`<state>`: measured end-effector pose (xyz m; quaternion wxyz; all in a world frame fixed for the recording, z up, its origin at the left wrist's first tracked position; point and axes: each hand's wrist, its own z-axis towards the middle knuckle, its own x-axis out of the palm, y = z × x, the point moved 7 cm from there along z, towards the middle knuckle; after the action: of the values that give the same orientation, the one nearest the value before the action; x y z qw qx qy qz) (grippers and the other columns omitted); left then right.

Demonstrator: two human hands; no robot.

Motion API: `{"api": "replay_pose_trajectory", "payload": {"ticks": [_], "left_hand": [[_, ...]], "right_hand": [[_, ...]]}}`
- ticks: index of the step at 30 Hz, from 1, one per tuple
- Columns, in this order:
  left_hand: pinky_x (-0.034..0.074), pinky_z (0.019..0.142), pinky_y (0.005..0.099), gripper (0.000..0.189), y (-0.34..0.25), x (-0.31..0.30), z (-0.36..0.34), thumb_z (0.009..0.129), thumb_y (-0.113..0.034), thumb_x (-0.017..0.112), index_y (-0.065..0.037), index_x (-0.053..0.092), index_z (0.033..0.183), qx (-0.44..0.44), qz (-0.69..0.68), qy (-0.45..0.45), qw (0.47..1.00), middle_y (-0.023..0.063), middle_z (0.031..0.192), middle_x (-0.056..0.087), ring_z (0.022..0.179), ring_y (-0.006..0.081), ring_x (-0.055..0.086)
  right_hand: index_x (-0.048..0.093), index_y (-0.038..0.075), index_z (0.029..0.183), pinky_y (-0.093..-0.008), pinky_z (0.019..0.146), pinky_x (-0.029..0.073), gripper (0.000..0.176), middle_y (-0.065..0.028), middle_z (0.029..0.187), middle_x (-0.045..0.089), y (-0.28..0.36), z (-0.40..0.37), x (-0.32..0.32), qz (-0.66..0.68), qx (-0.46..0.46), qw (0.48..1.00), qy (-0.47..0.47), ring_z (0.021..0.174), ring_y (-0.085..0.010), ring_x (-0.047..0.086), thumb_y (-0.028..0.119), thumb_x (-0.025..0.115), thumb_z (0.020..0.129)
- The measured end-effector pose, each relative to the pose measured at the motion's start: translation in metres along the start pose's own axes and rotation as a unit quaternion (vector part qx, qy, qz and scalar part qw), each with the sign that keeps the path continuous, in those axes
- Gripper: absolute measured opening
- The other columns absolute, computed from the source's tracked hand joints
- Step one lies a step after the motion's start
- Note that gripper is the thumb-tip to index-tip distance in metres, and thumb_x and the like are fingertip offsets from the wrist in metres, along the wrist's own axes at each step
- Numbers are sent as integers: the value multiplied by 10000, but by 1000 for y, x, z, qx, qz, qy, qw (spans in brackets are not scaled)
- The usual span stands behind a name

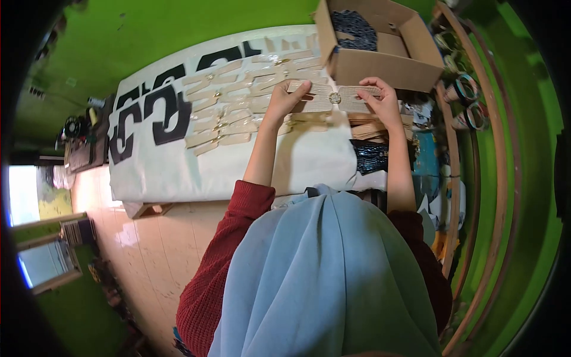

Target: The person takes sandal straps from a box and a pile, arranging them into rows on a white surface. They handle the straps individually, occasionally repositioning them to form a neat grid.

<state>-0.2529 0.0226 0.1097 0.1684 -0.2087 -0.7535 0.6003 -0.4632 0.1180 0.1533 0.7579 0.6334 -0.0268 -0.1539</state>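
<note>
A beige woven strap with a round metallic ornament at its middle is stretched between my hands above the white-covered table. My left hand pinches its left end between thumb and fingers. At the strap's right part, my right hand grips it with thumb and fingers. To the left, several similar beige straps with metallic ornaments lie in rows, some touching. Dark curved pieces lie at the table's left side.
An open cardboard box holding dark patterned material stands at the back right. Black glossy material lies at the table's right edge. A wooden rack with rolls and cups stands along the right wall.
</note>
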Motion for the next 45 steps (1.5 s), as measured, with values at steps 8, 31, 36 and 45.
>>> {"api": "replay_pose_trajectory", "payload": {"ticks": [8,31,36,45], "left_hand": [[443,547,182,430,41,-131,-44,861,-226,642,24,460,1161,46,-48,-96,993,110,825,640,725,117,633],[442,726,312,602,93,-312,-1,674,-125,771,0,491,1191,138,362,-249,888,168,1035,548,846,232,538],[313,989,471,434,55,-279,-33,785,-138,645,-18,507,1179,173,443,-297,828,219,1291,428,1179,371,412],[124,1084,521,545,107,-229,-21,949,-325,347,-35,263,1403,112,496,-93,856,150,1471,229,1365,355,160]], "right_hand": [[516,-17,995,-223,651,519,188,-62,1036,538,-47,20,142,79,70,993,59,759,-161,637,29,607,837],[649,37,945,-347,790,481,182,-148,982,643,-83,92,315,-278,-7,960,22,898,-311,615,84,623,772],[662,23,952,-365,889,453,178,-141,1100,614,-68,83,324,-382,-92,919,-2,1035,-307,567,77,579,804],[304,49,1381,-419,1075,254,505,-198,1445,251,-94,45,383,-439,-90,875,186,1329,-365,248,178,428,909]]}}
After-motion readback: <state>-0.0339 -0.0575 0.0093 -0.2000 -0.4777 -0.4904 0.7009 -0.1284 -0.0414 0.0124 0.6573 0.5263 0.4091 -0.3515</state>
